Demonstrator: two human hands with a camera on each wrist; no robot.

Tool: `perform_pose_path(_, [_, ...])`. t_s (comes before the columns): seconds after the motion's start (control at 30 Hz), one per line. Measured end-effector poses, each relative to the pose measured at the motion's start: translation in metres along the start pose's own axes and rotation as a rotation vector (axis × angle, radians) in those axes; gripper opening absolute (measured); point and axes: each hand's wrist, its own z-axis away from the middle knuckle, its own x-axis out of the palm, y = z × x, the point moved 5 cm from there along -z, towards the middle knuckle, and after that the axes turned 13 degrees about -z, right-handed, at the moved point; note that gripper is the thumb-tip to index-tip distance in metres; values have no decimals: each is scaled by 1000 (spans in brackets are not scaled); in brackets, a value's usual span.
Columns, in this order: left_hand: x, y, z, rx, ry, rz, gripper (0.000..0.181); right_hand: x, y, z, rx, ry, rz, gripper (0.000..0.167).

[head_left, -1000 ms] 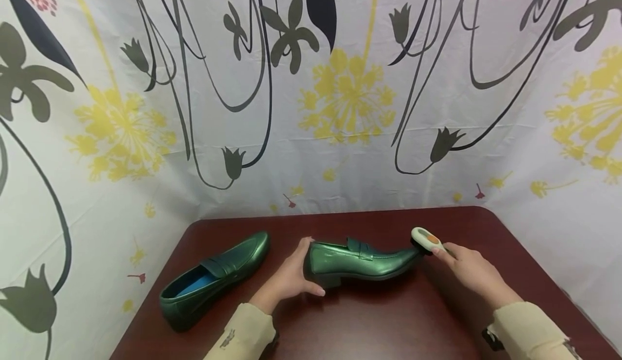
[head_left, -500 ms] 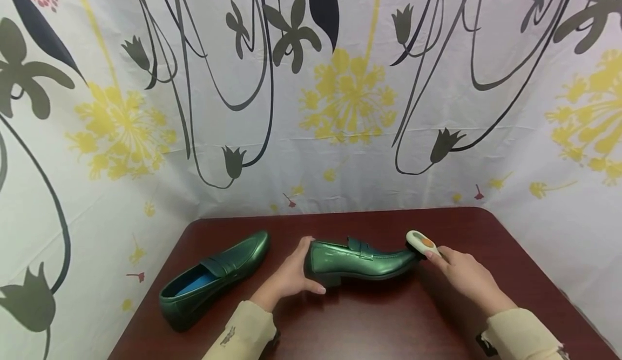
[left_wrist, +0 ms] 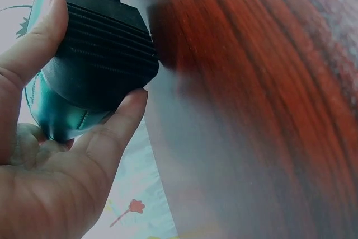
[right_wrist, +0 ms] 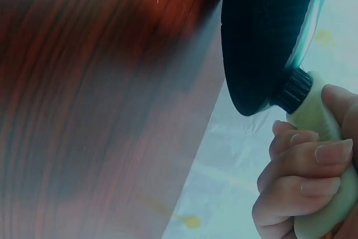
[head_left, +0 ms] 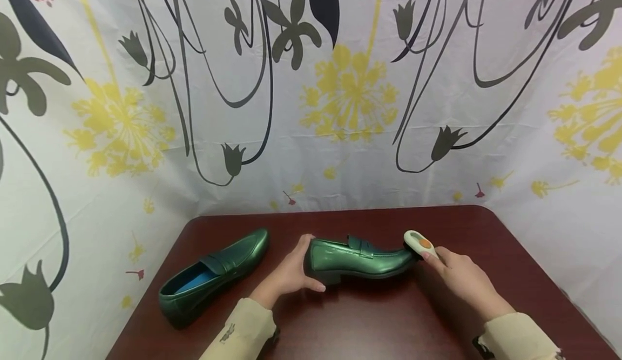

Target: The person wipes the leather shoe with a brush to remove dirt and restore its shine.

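A shiny green loafer (head_left: 369, 261) is held on its side edge by my left hand (head_left: 288, 274), which grips it round the heel. The left wrist view shows the ridged black heel (left_wrist: 106, 43) between thumb and fingers of my left hand (left_wrist: 72, 155). My right hand (head_left: 464, 279) holds a pale green brush (head_left: 419, 243) with an orange spot, its dark bristles against the toe. In the right wrist view the bristles (right_wrist: 294, 90) touch the toe beside the black sole (right_wrist: 263, 37), and the fingers of my right hand (right_wrist: 305, 177) curl round the handle.
A second green loafer (head_left: 214, 279) with a blue insole lies at the left of the dark red table (head_left: 359, 322), toe pointing away to the right. Behind the table hangs a white cloth (head_left: 272, 128) with floral print.
The brush and my right hand have shifted left, from the tip of the toe a little onto its upper side. My left hand and the shoes have stayed put.
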Motion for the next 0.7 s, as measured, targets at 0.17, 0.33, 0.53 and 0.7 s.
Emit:
perform_pose_path(0.17, [0,0,0,-5,-8,10,121,6,1,3,10,14,-13,69])
perform_pose_path(0.33, [-1,-1,0,-2,-7,6,121,12,1,6,21,16,-35,72])
perform_pose_path(0.53, [-1,1,1,-5,-11,4,122,13,0,9,35,24,-42,76])
perform_pose_path(0.7, [0,1,2,-16,-18,5,123,13,0,11,35,26,-50,78])
